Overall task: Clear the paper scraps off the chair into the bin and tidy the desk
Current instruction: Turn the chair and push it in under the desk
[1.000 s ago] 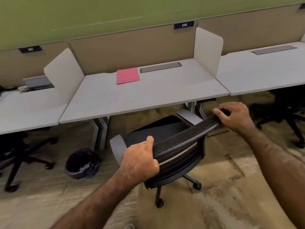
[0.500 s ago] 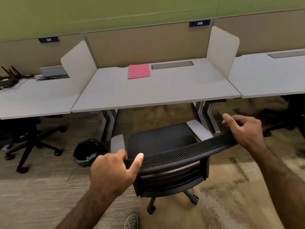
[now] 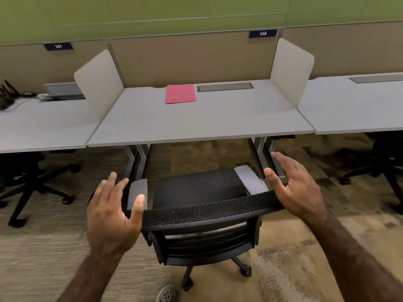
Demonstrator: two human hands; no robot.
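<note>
**Two open hands at the chair back, desk nearly bare**

Both hands are spread w/ fingers splayed, gripping nothing. Left hand [image 3: 113,212] sits at the left end of the chair [image 3: 202,214] backrest's mesh top edge, thumb just touching or nearly touching the mesh; can't tell for sure. Right hand [image 3: 294,188] is at the right end of that same edge, palm side against or just beside it, fingers pointing fwd toward the desk [image 3: 196,123].

Chair faces the desk, seat just short of the desk's front edge, not tucked under. Seat is black & looks bare; no paper scraps visible on it. Grey armrests either side of the seat; left one is right by the left hand's fingers.

Bin: only a dark sliver shows behind the left hand, left of the chair; can't tell it apart clearly.

On the desk, toward the back & centre-left, a pink folder [image 3: 180,93] lies flat, just beside a grey cable hatch [image 3: 225,86] to its right. White divider panels stand at both back corners of the desk. Tag "248" [image 3: 263,33] is on the partition above the desk's right rear. A shoe toe [image 3: 166,293] shows on the carpet below the chair base.
</note>
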